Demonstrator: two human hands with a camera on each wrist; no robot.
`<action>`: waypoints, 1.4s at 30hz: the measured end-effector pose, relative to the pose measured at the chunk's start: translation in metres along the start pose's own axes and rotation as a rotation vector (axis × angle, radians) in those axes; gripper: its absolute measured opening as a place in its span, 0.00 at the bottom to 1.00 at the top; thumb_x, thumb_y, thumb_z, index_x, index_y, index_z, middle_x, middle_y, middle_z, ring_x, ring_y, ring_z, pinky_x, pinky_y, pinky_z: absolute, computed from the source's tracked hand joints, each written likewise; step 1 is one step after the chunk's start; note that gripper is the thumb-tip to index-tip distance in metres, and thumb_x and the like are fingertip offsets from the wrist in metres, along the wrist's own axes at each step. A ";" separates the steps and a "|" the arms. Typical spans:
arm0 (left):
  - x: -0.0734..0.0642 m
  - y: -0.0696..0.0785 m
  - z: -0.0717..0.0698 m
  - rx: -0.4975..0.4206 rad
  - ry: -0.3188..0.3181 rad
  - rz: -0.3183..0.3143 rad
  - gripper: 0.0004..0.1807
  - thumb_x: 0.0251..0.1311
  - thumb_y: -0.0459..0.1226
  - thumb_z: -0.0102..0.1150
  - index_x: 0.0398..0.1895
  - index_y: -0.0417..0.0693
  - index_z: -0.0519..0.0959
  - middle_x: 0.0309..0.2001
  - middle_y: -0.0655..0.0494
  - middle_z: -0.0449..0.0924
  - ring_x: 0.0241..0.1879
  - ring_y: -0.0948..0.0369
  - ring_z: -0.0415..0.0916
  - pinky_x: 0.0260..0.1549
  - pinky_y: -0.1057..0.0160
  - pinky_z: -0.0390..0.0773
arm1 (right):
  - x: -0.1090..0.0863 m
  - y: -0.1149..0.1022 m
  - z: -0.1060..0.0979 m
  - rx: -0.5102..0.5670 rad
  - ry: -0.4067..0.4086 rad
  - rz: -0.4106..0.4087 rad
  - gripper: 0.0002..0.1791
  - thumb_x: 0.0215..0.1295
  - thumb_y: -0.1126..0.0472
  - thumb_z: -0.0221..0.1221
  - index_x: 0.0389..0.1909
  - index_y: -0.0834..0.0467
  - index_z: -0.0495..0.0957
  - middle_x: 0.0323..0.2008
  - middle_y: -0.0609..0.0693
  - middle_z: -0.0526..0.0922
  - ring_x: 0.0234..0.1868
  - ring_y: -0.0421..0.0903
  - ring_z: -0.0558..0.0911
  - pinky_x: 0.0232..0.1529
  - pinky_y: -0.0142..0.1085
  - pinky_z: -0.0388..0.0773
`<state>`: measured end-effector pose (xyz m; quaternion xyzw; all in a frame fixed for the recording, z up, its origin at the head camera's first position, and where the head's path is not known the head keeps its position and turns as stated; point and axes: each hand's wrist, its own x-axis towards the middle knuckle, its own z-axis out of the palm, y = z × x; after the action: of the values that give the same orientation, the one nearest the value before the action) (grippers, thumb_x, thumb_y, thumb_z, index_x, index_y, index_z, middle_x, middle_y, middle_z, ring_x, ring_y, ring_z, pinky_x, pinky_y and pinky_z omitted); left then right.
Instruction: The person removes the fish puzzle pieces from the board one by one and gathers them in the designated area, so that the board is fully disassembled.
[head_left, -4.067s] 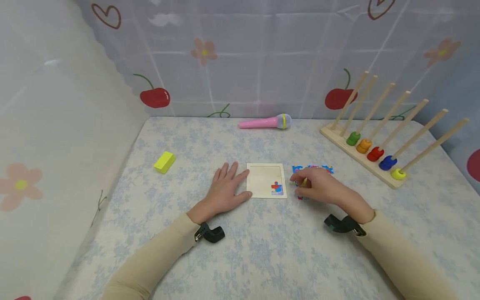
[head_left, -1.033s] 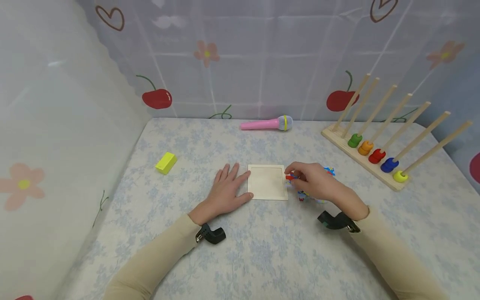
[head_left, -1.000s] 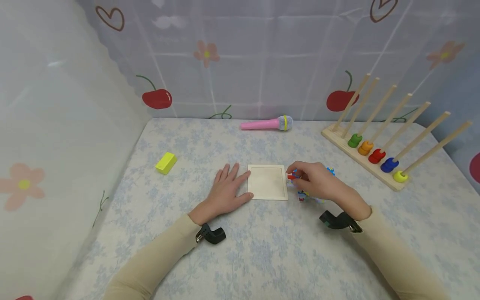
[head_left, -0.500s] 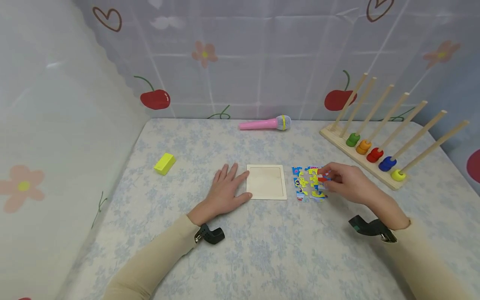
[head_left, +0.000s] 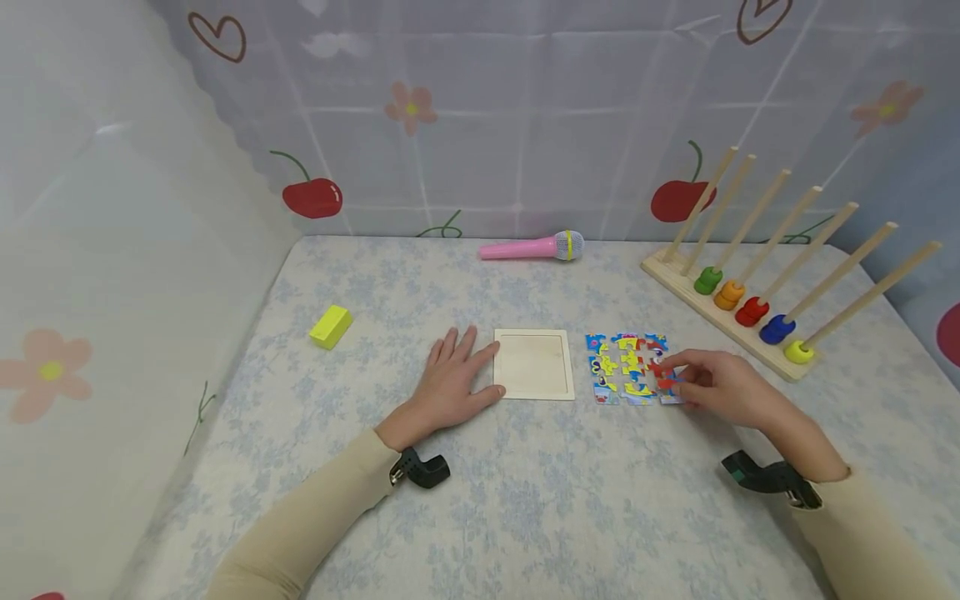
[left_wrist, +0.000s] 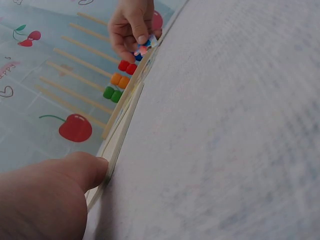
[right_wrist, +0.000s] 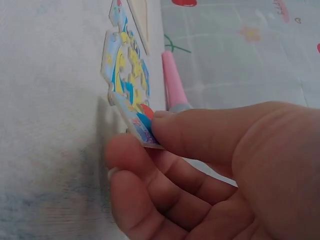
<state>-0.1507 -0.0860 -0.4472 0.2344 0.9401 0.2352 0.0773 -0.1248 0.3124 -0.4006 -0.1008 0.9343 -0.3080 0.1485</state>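
My left hand [head_left: 450, 379] lies flat with fingers spread, its thumb and index fingertip at the left edge of a square wooden puzzle tray [head_left: 532, 332] that holds no pieces. In the left wrist view the thumb [left_wrist: 90, 170] presses the tray's rim. My right hand [head_left: 723, 387] pinches a red and blue jigsaw piece [head_left: 666, 390] at the lower right corner of the laid-out pieces. The right wrist view has that corner piece [right_wrist: 137, 122] tilted between thumb and fingers. Several other jigsaw pieces [head_left: 630, 362], mostly yellow and blue, lie in rows right of the tray.
A pink toy microphone [head_left: 525, 248] lies near the back edge. To the back right stands a wooden peg rack [head_left: 720, 317] with coloured beads. A yellow block [head_left: 330, 327] sits on the left. A patterned curtain [head_left: 495, 117] hangs behind the table.
The right hand has carried the red and blue piece from the tray's lower right corner rightward to the other pieces. The tray now holds nothing. The left hand has stayed put.
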 end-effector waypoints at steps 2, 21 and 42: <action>0.000 0.000 0.000 -0.003 0.001 0.002 0.38 0.69 0.55 0.55 0.79 0.52 0.63 0.82 0.36 0.46 0.82 0.36 0.35 0.77 0.33 0.41 | 0.001 0.003 0.001 0.044 -0.025 0.016 0.19 0.66 0.69 0.62 0.57 0.66 0.78 0.33 0.51 0.84 0.26 0.41 0.81 0.29 0.30 0.82; 0.001 -0.001 0.001 0.001 0.012 0.014 0.38 0.69 0.55 0.55 0.78 0.51 0.64 0.81 0.35 0.47 0.81 0.35 0.36 0.76 0.32 0.41 | 0.004 0.006 0.009 -0.015 0.023 0.132 0.15 0.64 0.64 0.65 0.46 0.69 0.80 0.29 0.52 0.84 0.25 0.43 0.78 0.25 0.30 0.77; 0.000 0.000 0.000 0.003 -0.007 -0.003 0.38 0.69 0.55 0.55 0.79 0.53 0.63 0.82 0.37 0.45 0.82 0.36 0.34 0.77 0.33 0.40 | 0.004 0.008 0.012 -0.082 0.029 0.129 0.10 0.63 0.63 0.65 0.41 0.65 0.82 0.25 0.48 0.79 0.24 0.43 0.74 0.24 0.31 0.69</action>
<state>-0.1508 -0.0860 -0.4476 0.2338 0.9405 0.2331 0.0805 -0.1257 0.3112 -0.4159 -0.0421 0.9527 -0.2606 0.1504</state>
